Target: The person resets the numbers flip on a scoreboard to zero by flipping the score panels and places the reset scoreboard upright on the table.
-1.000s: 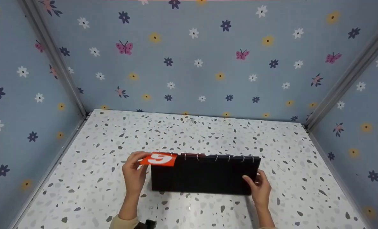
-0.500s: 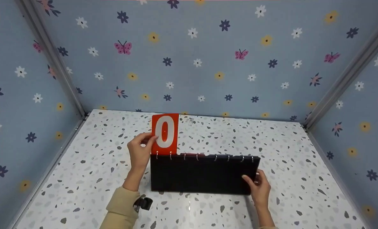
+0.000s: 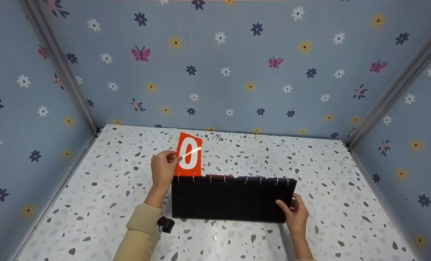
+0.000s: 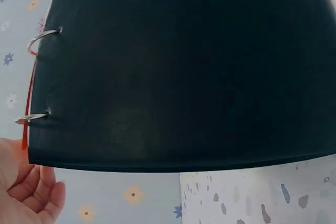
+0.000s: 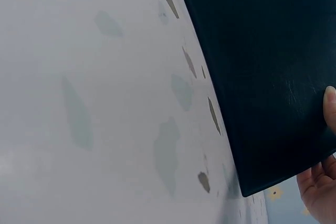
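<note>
A black flip scoreboard [image 3: 229, 199] stands on the speckled tabletop, with metal rings [image 3: 225, 178] along its top edge. My left hand [image 3: 163, 167] pinches the left edge of an orange number card [image 3: 198, 159] showing a white 0, raised above the board's left end and bent slightly. In the left wrist view the board's black panel [image 4: 173, 77] hides most of the card; the curled fingers of that hand [image 4: 34, 192] show at the lower left. With thumb in front and fingers behind, my right hand [image 3: 295, 214] grips the board's right edge, also seen in the right wrist view.
The white speckled table [image 3: 103, 174] surrounds the board. Blue flowered panels [image 3: 222, 87] close in the back and both sides, joined by grey metal posts [image 3: 61, 69]. A black device [image 3: 166, 224] sits at the left wrist.
The orange card has swung up from nearly flat over the board's front, a 0 now showing. My left hand rose with it, then shifted slightly right, bending the card. The right hand stays put.
</note>
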Demonstrator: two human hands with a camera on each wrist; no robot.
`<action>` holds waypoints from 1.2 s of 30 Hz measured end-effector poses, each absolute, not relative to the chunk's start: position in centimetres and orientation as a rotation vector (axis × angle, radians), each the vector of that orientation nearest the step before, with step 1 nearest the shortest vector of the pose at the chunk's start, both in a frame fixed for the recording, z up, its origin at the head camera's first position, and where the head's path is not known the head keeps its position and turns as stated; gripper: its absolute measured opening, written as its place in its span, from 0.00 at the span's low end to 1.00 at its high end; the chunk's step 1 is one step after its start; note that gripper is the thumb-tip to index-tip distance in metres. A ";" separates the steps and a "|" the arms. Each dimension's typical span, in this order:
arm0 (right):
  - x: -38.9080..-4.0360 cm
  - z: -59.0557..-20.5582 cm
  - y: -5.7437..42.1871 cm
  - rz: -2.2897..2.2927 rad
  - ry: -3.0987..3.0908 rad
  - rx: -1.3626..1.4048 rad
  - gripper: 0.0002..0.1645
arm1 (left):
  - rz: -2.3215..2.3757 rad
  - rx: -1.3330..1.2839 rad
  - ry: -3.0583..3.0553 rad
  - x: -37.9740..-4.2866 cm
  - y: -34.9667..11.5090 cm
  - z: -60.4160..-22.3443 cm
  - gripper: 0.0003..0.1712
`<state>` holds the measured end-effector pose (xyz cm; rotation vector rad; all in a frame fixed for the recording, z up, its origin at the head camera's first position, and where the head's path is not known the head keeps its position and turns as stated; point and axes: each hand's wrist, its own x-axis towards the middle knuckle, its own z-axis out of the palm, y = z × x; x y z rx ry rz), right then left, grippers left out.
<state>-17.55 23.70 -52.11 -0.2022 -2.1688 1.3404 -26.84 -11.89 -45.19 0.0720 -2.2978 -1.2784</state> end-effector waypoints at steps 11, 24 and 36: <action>-17.6 -52.2 23.8 1.346 -2.135 -0.178 0.19 | -1.192 -0.125 -2.147 -25.3 -11.9 -46.3 0.06; -17.5 -52.3 23.8 1.333 -2.130 -0.169 0.19 | -1.167 -0.175 -1.924 -20.1 -10.3 -49.3 0.13; -17.6 -52.4 23.7 1.341 -2.130 -0.177 0.20 | -1.416 0.060 -1.976 -17.8 -9.3 -54.0 0.28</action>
